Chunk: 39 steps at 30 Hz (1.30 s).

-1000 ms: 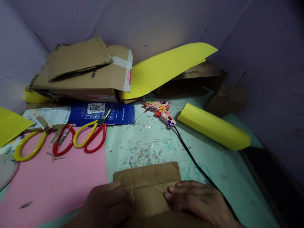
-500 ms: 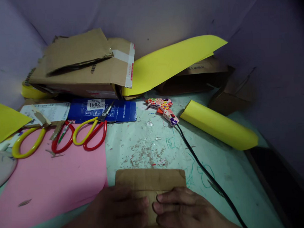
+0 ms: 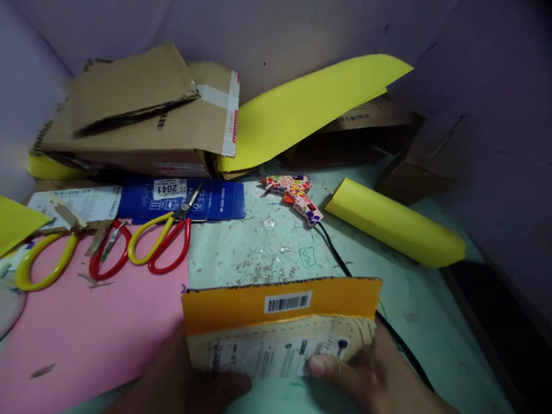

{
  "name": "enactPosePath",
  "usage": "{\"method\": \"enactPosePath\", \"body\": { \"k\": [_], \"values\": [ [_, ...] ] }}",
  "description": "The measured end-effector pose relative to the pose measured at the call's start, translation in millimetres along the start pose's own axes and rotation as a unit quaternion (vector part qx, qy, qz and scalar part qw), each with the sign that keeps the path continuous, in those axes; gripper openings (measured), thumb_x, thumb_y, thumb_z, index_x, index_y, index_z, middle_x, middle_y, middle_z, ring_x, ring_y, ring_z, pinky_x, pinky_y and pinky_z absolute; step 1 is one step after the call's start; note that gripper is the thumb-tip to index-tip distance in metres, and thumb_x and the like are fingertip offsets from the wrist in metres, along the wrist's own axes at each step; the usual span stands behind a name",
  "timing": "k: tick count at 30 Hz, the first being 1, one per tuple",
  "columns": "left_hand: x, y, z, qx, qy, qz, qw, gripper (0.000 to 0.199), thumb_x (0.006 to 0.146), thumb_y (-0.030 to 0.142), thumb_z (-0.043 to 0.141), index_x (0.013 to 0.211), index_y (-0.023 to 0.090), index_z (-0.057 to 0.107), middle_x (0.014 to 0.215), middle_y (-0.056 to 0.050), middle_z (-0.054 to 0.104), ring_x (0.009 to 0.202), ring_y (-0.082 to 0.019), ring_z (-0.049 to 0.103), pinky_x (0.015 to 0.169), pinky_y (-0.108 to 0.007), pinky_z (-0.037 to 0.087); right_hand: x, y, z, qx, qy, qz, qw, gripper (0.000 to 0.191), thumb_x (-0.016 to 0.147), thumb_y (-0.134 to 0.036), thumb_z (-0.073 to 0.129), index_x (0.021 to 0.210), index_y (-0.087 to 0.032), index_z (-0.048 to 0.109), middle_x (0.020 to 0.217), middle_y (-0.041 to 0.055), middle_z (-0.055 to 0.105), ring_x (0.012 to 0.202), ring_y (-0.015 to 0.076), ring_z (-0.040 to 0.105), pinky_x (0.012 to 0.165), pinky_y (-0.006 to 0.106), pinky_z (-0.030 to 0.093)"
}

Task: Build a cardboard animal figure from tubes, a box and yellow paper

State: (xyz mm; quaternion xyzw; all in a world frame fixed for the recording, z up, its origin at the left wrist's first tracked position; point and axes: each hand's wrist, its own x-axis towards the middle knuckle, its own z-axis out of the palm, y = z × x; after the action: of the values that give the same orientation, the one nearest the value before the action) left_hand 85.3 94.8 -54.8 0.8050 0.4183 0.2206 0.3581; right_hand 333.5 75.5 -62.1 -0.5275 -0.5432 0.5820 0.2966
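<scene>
A folded piece of cardboard (image 3: pixel 243 306) is tilted up above the table's front, its orange strip with a barcode and its printed, labelled face turned towards me. My left hand (image 3: pixel 191 379) grips its lower left edge, thumb on the near face and the other fingers hidden behind. At the right end my right hand (image 3: pixel 354 373) holds it the same way, thumb pressed on the label. Beyond it lies a flower-patterned glue gun (image 3: pixel 296 197) with a black cord (image 3: pixel 334 250) running towards me on the right.
Two pairs of scissors (image 3: pixel 168 241) with red and yellow handles lie at left, partly over pink paper (image 3: pixel 103 334). Behind are a blue printed card (image 3: pixel 212 203), cardboard boxes (image 3: pixel 138 139) and a yellow sheet (image 3: pixel 309 115). A yellow paper roll (image 3: pixel 394 224) lies at right.
The cardboard lay flat with its plain brown side up under both hands. Now it is raised and turned, showing its printed side, with a hand gripping each end.
</scene>
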Motion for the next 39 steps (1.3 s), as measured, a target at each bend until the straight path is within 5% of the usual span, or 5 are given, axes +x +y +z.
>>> {"method": "enactPosePath", "body": {
  "k": [9,16,21,28,39],
  "values": [
    [6,7,7.7,-0.234,0.022,-0.189,0.953,0.039,0.069,0.025,0.062,0.106,0.013,0.063,0.100,-0.012,0.072,0.089,-0.027,0.068,0.075,-0.040,0.057,6,-12,15,0.056,0.063,-0.038,0.996,0.038,0.071,-0.031,0.071,0.100,-0.010,0.064,0.099,0.0141,0.072,0.088,0.0281,0.069,0.078,0.040,0.056],
    [-4,12,-3.3,-0.167,-0.001,-0.057,0.984,0.025,0.077,0.022,0.059,0.100,0.018,0.067,0.093,-0.005,0.072,0.082,-0.020,0.066,0.074,-0.032,0.053,-8,12,1,-0.106,0.031,-0.163,0.980,0.031,0.081,-0.044,0.060,0.085,-0.015,0.069,0.085,0.0088,0.072,0.080,0.0231,0.066,0.077,0.038,0.053],
    [-16,0,0.7,0.044,0.019,0.202,0.978,0.024,0.089,0.023,0.044,0.095,0.023,0.067,0.095,-0.007,0.071,0.076,-0.018,0.058,0.070,-0.030,0.045,-8,24,-11,-0.301,-0.054,-0.415,0.857,0.033,0.093,-0.043,0.040,0.106,-0.024,0.063,0.096,0.0055,0.072,0.093,0.0206,0.060,0.086,0.039,0.041],
    [-17,0,8.2,0.060,0.007,0.225,0.972,0.026,0.092,0.024,0.041,0.093,0.024,0.067,0.075,-0.004,0.068,0.064,-0.015,0.055,0.059,-0.026,0.040,-3,20,3,-0.333,-0.100,-0.498,0.794,0.025,0.097,-0.021,0.037,0.112,-0.015,0.056,0.109,0.0073,0.069,0.092,0.0137,0.059,0.079,0.027,0.043],
    [-21,-13,32.4,-0.212,0.059,0.072,0.973,0.023,0.085,0.044,0.052,0.086,0.038,0.074,0.068,-0.005,0.074,0.060,-0.021,0.064,0.064,-0.032,0.040,-11,43,12,-0.133,-0.061,-0.162,0.976,0.013,0.078,-0.035,0.066,0.075,-0.024,0.073,0.074,0.0016,0.067,0.067,0.0150,0.064,0.062,0.024,0.051]
  ]
}}
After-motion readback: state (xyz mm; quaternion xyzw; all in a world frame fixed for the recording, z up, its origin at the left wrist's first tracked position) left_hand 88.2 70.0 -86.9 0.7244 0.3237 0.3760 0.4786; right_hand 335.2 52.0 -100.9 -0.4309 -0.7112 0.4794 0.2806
